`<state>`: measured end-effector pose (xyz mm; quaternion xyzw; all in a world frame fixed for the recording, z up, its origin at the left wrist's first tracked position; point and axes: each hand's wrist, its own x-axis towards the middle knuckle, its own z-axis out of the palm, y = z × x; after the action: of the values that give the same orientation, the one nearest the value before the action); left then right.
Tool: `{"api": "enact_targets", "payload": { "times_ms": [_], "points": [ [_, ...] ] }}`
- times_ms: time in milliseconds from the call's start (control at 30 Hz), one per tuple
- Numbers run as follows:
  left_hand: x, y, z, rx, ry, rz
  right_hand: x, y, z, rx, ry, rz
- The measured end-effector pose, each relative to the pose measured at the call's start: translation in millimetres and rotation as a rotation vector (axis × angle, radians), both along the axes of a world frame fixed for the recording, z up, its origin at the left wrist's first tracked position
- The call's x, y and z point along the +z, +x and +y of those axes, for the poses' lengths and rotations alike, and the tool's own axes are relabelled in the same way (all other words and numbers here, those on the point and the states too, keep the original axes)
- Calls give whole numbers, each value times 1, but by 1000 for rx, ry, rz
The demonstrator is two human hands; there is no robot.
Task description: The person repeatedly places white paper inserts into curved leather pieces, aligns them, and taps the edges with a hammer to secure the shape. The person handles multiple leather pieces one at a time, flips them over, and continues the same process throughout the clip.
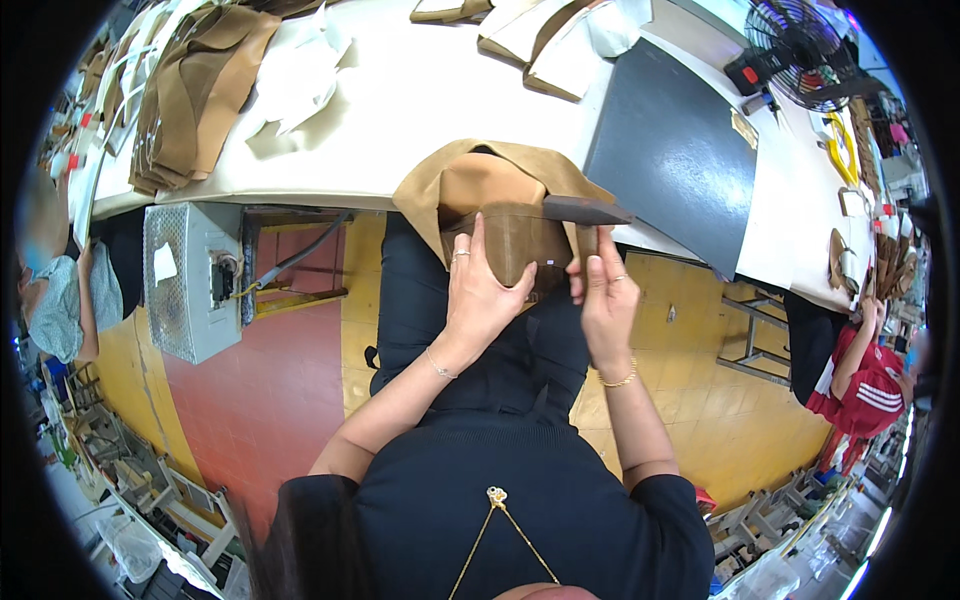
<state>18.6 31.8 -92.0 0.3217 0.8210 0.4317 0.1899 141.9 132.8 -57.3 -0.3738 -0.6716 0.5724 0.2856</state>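
Observation:
A brown suede piece (512, 250) with a seam down its middle lies over my lap at the table's front edge. It looks like part of a boot upper; its tan inner side (490, 180) shows at the top. My left hand (480, 295) holds it at the left, index finger stretched up along it and thumb out to the right. In my right hand (608, 300), closed around the handle, is a hammer (588, 210). Its dark, broad head lies across the right part of the suede piece; whether it touches is hard to tell.
On the white table (390, 120) lie a dark grey board (670, 150), a stack of brown leather pieces (195, 100) and white sheets (300, 80). A fan (800, 50) stands far right. A grey metal box (195, 280) hangs under the left side. Co-workers sit on both sides.

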Motion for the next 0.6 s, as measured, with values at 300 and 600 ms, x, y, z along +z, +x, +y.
{"api": "enact_targets", "payload": {
  "times_ms": [300, 600],
  "points": [
    [12, -6, -14, -78, -80, -95, 9, 24, 89, -310, 318, -256],
    [29, -22, -16, -139, 359, -38, -13, 37, 149, -383, 981, -583]
  ]
}}
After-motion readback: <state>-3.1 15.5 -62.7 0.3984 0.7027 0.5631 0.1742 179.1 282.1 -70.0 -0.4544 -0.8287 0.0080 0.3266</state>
